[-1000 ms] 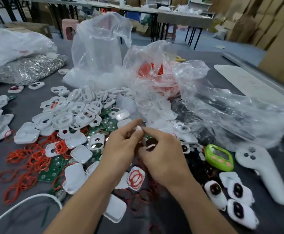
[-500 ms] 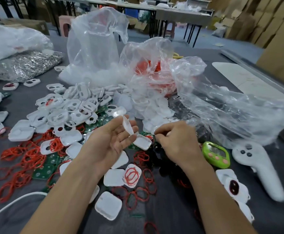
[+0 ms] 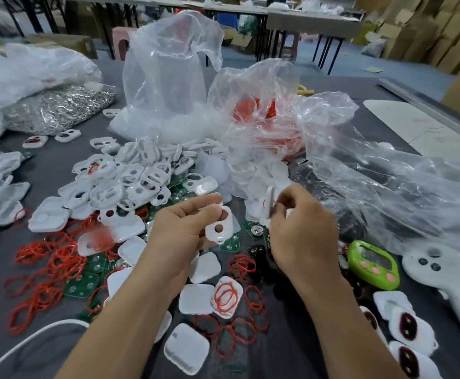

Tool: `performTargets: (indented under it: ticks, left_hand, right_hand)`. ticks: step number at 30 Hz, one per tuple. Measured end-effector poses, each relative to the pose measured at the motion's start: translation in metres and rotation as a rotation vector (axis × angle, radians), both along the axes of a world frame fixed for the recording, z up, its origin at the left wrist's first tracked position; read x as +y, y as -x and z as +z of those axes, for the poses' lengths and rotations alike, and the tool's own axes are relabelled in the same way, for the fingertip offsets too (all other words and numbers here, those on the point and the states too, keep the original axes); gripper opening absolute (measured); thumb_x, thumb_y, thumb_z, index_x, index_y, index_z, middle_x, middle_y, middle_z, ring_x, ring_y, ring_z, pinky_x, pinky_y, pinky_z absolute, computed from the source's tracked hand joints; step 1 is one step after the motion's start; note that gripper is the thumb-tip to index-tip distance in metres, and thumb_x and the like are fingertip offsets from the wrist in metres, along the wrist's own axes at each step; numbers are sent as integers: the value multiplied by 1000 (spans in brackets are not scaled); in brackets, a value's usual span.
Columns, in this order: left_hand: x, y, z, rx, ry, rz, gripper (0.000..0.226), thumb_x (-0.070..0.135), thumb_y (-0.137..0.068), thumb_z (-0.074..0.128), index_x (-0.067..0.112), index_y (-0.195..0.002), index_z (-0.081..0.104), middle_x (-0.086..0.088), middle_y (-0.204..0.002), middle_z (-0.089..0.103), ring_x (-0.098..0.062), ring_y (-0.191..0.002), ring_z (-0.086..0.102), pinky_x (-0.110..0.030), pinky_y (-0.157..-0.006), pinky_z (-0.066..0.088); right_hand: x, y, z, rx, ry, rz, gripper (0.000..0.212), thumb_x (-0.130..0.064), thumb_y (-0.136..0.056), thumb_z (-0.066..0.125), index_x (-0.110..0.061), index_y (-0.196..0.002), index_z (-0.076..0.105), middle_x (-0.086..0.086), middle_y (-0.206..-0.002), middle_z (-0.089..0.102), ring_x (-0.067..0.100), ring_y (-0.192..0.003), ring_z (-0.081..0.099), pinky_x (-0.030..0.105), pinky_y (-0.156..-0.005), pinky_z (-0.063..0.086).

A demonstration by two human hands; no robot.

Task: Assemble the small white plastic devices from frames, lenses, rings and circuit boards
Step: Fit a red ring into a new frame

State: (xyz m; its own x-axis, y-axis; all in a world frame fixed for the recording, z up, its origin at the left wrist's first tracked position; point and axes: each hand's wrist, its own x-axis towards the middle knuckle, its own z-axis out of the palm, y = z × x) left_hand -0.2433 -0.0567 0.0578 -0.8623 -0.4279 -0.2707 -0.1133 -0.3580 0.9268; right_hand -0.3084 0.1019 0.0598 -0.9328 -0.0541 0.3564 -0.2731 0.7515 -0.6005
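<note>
Left hand [image 3: 185,231] pinched a holed frame [image 3: 219,228]; right hand [image 3: 302,228] beside it pinched a white piece [image 3: 269,203], probably best aligned before pressing.

frames pile [image 3: 130,179] left-back | bags [image 3: 278,119] behind | rings [image 3: 45,266] left-front | timer [image 3: 372,265] right

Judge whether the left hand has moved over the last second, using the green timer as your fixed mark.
Yes. The left hand, pinching a white frame, has drawn leftward, farther from the green timer, parting from the right hand and its white piece.
</note>
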Motion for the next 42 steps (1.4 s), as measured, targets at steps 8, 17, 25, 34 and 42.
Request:
performTargets:
  ticks: [8,17,25,34,42]
  left_hand:
    - [11,1,-10,-39,387,101,12,18,-84,79,27,-91,75,0,-70,77,-12,-50,59,-28,-47,50]
    - [15,0,-8,38,343,-46,10,18,-84,83,28,-87,83,-5,-79,79,-22,-66,70,-30,-55,58]
    - [9,-2,-3,-17,150,-168,16,7,-95,68,13,-99,82,-39,-97,66,-22,-69,61,-23,-58,58]
    - [2,0,-8,16,82,-137,39,34,-68,83,5,-94,80,-12,-79,77,-16,-61,68,-22,-56,56]
    - [2,-3,-3,29,122,-183,13,9,-81,81,2,-92,81,-26,-82,74,-23,-59,65,-28,-60,57]
  right_hand:
    - [10,-4,0,-65,-60,95,9,-31,-90,77,-28,-99,77,-8,-79,78,18,-81,73,31,-81,57]
    - [9,-15,-3,-93,284,182,16,-35,-69,95,-35,-75,79,-13,-74,70,1,-68,63,12,-61,45]
    - [7,-17,-4,-188,462,288,21,-20,-73,93,-28,-77,74,-13,-70,75,7,-63,73,29,-58,59]
    - [6,-20,-1,-175,487,344,26,-24,-69,97,-33,-87,81,-18,-76,76,6,-69,74,22,-66,61]
    - [8,-23,4,-230,309,507,37,-19,-76,90,-52,-89,79,-23,-76,76,2,-72,74,27,-69,60]
